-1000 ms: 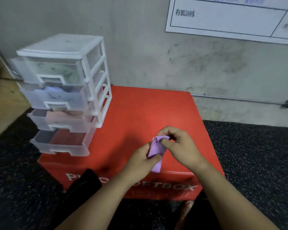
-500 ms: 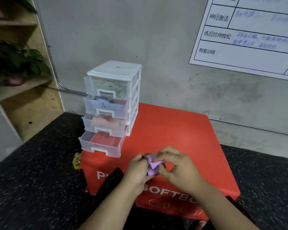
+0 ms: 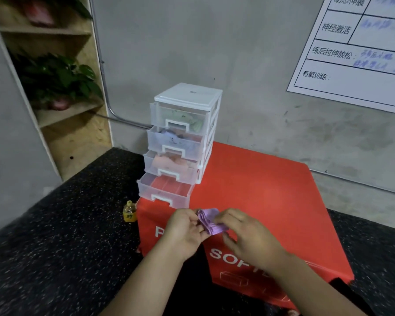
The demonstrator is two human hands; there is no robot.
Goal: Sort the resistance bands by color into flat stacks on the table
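Note:
A folded purple resistance band (image 3: 210, 221) is held between both hands above the front edge of the red soft box (image 3: 260, 190). My left hand (image 3: 185, 229) grips its left side with curled fingers. My right hand (image 3: 249, 236) pinches its right side. At the box's back left stands a white plastic drawer unit (image 3: 183, 142); green, blue-grey and pink bands show through its upper three drawers. The bottom drawer (image 3: 164, 190) is pulled out, and only the red box shows through it.
A small yellow bottle (image 3: 129, 213) stands on the black speckled floor left of the box. A wooden shelf with a potted plant (image 3: 59, 80) is at the far left. A whiteboard (image 3: 360, 49) hangs on the grey wall behind.
The view has pulled back and swung left, showing the shelf and bottle. Both hands kept hold of the purple band and have folded it into a more compact bundle.

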